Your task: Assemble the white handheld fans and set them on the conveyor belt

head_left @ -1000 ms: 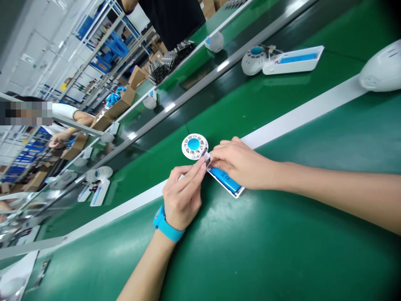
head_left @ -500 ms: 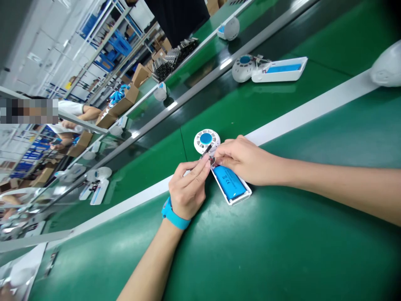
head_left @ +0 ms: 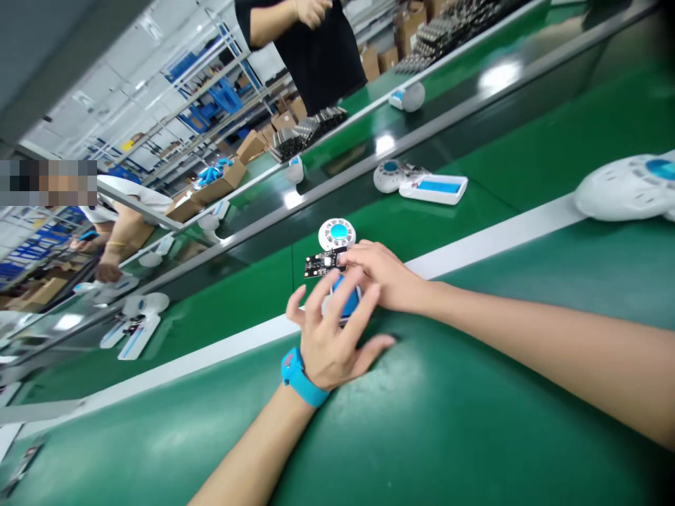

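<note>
Head view: the right hand (head_left: 382, 274) pinches one end of a circuit board (head_left: 319, 264) between its fingers.
Circuit board: one, thin, flat and rectangular, black with small metallic and pale parts; it sits just in front of the round head and beside the battery.
Left hand (head_left: 330, 344): fingers splayed, nothing visibly gripped, spread partly across the battery; whether it touches cannot be told.
Battery (head_left: 349, 299): one smooth blue block, mostly covered by the fingers.
Round head (head_left: 337, 232): one, white plastic, a ring of slots around a glossy blue disc.
Wristband (head_left: 306, 383): one, matt blue, on the left wrist.
Work surface (head_left: 448, 422): smooth, sheeny green, crossed by one flat white strip (head_left: 474, 246).
Opened unit (head_left: 435, 190): one, beyond the hands, its rounded head joined to a long blue-lined tray.
White shell (head_left: 612, 188): one, bulbous and glossy, at the right.
Left cluster (head_left: 140, 337): two slim blue-striped trays with rounded white parts.
Co-workers: two, one in a black top (head_left: 327, 60), one in white.
</note>
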Available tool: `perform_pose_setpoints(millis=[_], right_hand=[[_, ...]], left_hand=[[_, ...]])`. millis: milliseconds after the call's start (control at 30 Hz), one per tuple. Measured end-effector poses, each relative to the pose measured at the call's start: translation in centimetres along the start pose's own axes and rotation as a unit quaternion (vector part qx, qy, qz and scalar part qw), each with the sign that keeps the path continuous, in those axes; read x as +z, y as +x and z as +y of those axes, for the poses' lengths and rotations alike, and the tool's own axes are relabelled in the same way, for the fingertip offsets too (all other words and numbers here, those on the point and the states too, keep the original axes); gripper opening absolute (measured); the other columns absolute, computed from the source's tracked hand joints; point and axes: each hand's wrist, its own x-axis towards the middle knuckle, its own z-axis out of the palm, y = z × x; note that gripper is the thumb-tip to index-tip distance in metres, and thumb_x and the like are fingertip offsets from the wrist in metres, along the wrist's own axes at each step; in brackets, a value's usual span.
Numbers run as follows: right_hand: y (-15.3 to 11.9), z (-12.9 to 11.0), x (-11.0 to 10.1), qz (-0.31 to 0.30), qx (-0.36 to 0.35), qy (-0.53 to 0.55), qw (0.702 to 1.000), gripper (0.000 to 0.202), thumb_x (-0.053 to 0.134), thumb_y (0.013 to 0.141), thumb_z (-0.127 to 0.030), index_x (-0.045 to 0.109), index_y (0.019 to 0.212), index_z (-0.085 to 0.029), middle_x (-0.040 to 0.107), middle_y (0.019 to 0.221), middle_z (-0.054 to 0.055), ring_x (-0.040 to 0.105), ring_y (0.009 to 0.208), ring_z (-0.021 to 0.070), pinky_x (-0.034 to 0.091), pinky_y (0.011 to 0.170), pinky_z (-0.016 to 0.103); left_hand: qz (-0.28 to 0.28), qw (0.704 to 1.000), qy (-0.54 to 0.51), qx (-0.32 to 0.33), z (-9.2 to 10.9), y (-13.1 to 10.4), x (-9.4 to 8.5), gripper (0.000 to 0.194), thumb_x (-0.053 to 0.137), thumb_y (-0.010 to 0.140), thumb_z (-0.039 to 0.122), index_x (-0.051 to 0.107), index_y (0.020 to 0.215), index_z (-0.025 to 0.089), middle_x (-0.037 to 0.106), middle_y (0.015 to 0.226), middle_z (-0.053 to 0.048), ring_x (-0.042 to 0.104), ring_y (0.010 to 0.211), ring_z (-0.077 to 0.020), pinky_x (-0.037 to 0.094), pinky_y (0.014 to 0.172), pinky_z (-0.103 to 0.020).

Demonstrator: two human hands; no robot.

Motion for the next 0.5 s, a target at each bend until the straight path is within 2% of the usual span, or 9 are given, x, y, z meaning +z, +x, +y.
perform_pose_setpoints(millis=[67, 100, 167, 200, 233, 267, 333, 433, 500], right_hand=[[1.0, 1.5, -1.9, 0.029, 0.025, -0.056, 0.998, 0.019, 0.051, 0.091, -0.016, 0.069, 0.086, -0.015, 0.069, 0.086, 0.006, 0.06, 0.083, 0.0197, 0.04, 0.078, 0.031], [1.4, 2.5, -3.4, 0.078, 0.061, -0.101, 0.99, 0.021, 0.049, 0.092, -0.018, 0.07, 0.091, -0.014, 0.07, 0.091, 0.009, 0.061, 0.089, 0.0225, 0.041, 0.082, 0.035], [1.7, 4.8, -6.8, 0.218, 0.15, -0.22, 0.939, 0.026, 0.049, 0.093, -0.022, 0.068, 0.109, -0.014, 0.069, 0.109, 0.015, 0.057, 0.109, 0.0321, 0.038, 0.092, 0.045], [1.8, 6.0, -8.4, 0.261, 0.197, -0.266, 0.907, 0.033, 0.052, 0.093, -0.026, 0.063, 0.121, -0.014, 0.065, 0.12, 0.019, 0.052, 0.119, 0.0371, 0.036, 0.097, 0.051], [2.0, 7.2, -9.7, 0.269, 0.238, -0.285, 0.889, 0.045, 0.057, 0.091, -0.031, 0.056, 0.132, -0.012, 0.062, 0.126, 0.022, 0.049, 0.124, 0.0409, 0.035, 0.098, 0.054], [2.1, 8.1, -10.7, 0.251, 0.273, -0.281, 0.885, 0.059, 0.062, 0.088, -0.035, 0.048, 0.14, -0.01, 0.061, 0.128, 0.023, 0.048, 0.126, 0.0427, 0.035, 0.099, 0.056], [2.6, 9.3, -11.3, 0.175, 0.303, -0.216, 0.911, 0.081, 0.069, 0.084, -0.037, 0.033, 0.15, -0.008, 0.065, 0.123, 0.022, 0.055, 0.12, 0.0403, 0.04, 0.098, 0.052], [3.1, 8.7, -9.2, 0.083, 0.273, -0.089, 0.954, 0.1, 0.071, 0.079, -0.027, 0.012, 0.158, -0.011, 0.071, 0.113, 0.015, 0.066, 0.103, 0.0307, 0.048, 0.09, 0.04], [3.1, 7.3, -7.0, 0.029, 0.245, -0.025, 0.969, 0.108, 0.071, 0.077, -0.022, 0.001, 0.158, -0.011, 0.072, 0.106, 0.012, 0.068, 0.093, 0.0266, 0.05, 0.083, 0.035]], left_hand=[[-0.022, 0.999, 0.038, -0.015, -1.5, 0.6, 1.2, 0.037, 0.06, 0.089, 0.02, 0.065, 0.125, 0.028, 0.063, 0.137, -0.01, 0.049, 0.133, -0.0343, 0.022, 0.108, -0.057], [-0.036, 0.997, 0.053, -0.043, -2.6, 0.9, 1.8, 0.037, 0.058, 0.086, 0.01, 0.07, 0.115, 0.028, 0.064, 0.137, -0.008, 0.05, 0.133, -0.0348, 0.022, 0.106, -0.059], [-0.053, 0.991, 0.069, -0.105, -4.8, 1.4, 2.7, 0.035, 0.056, 0.079, 0.002, 0.074, 0.096, 0.026, 0.064, 0.137, -0.008, 0.047, 0.134, -0.0391, 0.022, 0.102, -0.065], [-0.056, 0.987, 0.076, -0.129, -5.7, 1.6, 3.0, 0.035, 0.055, 0.077, 0.0, 0.074, 0.093, 0.025, 0.064, 0.137, -0.009, 0.046, 0.135, -0.0407, 0.022, 0.101, -0.066], [-0.058, 0.984, 0.081, -0.145, -6.4, 1.8, 3.2, 0.036, 0.055, 0.076, -0.001, 0.074, 0.093, 0.025, 0.064, 0.137, -0.009, 0.046, 0.135, -0.0414, 0.023, 0.1, -0.067], [-0.059, 0.983, 0.082, -0.153, -6.8, 1.9, 3.3, 0.037, 0.054, 0.076, -0.002, 0.074, 0.095, 0.024, 0.064, 0.136, -0.01, 0.046, 0.135, -0.0413, 0.025, 0.1, -0.067], [-0.062, 0.985, 0.072, -0.145, -6.6, 2.1, 3.4, 0.037, 0.054, 0.079, 0.0, 0.073, 0.102, 0.023, 0.064, 0.135, -0.011, 0.049, 0.133, -0.0395, 0.028, 0.1, -0.065], [-0.051, 0.989, 0.017, -0.134, -5.1, 2.5, 3.6, 0.031, 0.053, 0.09, 0.012, 0.067, 0.115, 0.021, 0.064, 0.132, -0.013, 0.056, 0.124, -0.0341, 0.037, 0.1, -0.058], [-0.029, 0.984, -0.049, -0.168, -4.0, 2.7, 4.1, 0.034, 0.051, 0.094, 0.019, 0.06, 0.128, 0.019, 0.062, 0.129, -0.014, 0.057, 0.119, -0.0301, 0.044, 0.099, -0.051]])
